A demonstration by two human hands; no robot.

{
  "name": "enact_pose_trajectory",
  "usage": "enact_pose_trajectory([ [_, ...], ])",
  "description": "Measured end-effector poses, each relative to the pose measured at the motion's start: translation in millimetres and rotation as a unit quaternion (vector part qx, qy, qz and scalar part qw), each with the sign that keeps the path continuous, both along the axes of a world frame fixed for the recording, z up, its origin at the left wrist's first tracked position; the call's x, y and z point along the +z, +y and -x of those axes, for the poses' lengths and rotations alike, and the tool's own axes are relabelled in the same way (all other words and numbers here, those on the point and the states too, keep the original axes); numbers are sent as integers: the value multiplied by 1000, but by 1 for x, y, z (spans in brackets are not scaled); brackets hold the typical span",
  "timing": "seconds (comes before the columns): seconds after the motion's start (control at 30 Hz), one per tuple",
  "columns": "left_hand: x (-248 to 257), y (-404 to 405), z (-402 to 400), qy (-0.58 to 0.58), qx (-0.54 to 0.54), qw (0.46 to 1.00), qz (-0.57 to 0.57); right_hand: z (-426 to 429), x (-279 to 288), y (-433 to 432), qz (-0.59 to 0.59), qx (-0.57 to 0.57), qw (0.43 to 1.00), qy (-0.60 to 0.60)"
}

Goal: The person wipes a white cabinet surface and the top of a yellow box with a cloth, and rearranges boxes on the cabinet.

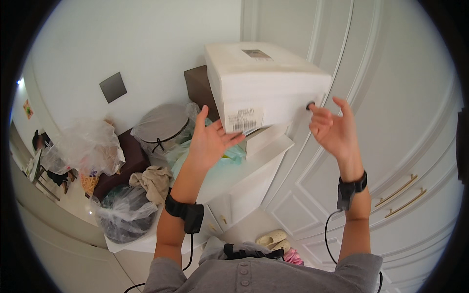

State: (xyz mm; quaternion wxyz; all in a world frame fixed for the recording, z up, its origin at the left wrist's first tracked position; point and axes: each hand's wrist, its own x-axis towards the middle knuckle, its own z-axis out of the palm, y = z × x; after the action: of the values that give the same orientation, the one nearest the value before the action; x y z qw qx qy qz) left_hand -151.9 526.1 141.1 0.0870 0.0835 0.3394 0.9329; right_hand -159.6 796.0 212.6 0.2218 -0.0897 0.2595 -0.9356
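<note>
A white lidded cardboard box (273, 88) sits high in front of me, its near face bearing a printed label and a round dark hole. My left hand (210, 143) is palm up at the box's lower left corner, fingers spread. Its fingertips lie at the bottom edge; whether they bear weight I cannot tell. My right hand (331, 128) has one finger hooked into the hole near the right end, the thumb standing apart. Below the box, a second pale box (265, 141) rests on the white cabinet (234, 179) and is partly hidden.
A brown box (199, 84) stands behind. Left on the cabinet are a round plastic-wrapped item (161, 122), a dark brown box (130, 154), a beige cloth (154, 183) and plastic bags (126, 210). Tall white wardrobe doors (395, 110) border the right. Cream clogs (272, 238) lie on the floor.
</note>
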Motion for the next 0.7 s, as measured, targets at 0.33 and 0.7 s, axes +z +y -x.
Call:
enact_pose_trajectory([
  [0.33, -10, 37, 6, 111, -225, 952, -176, -26, -50, -4, 7, -44, 999, 9],
  [0.7, -16, 53, 7, 148, -177, 955, -186, -33, -75, -4, -36, -41, 998, 33],
])
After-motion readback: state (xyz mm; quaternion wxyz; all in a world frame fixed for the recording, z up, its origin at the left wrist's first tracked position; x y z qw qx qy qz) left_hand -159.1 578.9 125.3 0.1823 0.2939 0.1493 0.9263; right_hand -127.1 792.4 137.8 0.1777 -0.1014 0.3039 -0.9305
